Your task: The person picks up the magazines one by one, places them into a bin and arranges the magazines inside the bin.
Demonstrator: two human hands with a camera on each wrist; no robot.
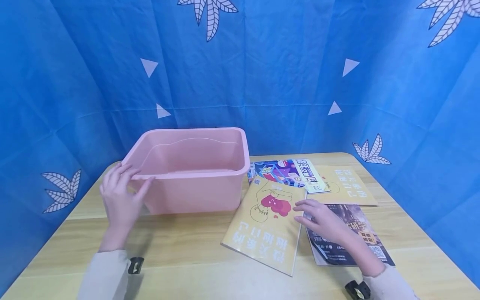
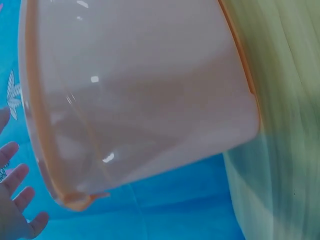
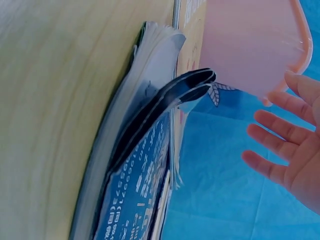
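A pink plastic bin (image 1: 195,191) stands empty on the wooden table (image 1: 180,246), left of centre. My left hand (image 1: 131,177) is at its near-left corner with straight fingers, the thumb by the rim; in the left wrist view the fingers (image 2: 15,200) lie just beside the bin (image 2: 140,90). My right hand (image 1: 311,210) is spread flat over the edge of a yellow book (image 1: 266,225) and a dark magazine (image 1: 360,233). The right wrist view shows that hand (image 3: 280,145) holding nothing, above the curled magazine pages (image 3: 145,150).
Behind these lie a purple illustrated book (image 1: 277,171), a green-and-white booklet (image 1: 311,175) and a second yellow book (image 1: 348,187). Blue cloth with leaf prints (image 1: 262,75) closes off the back and sides. Bare tabletop runs along the front edge.
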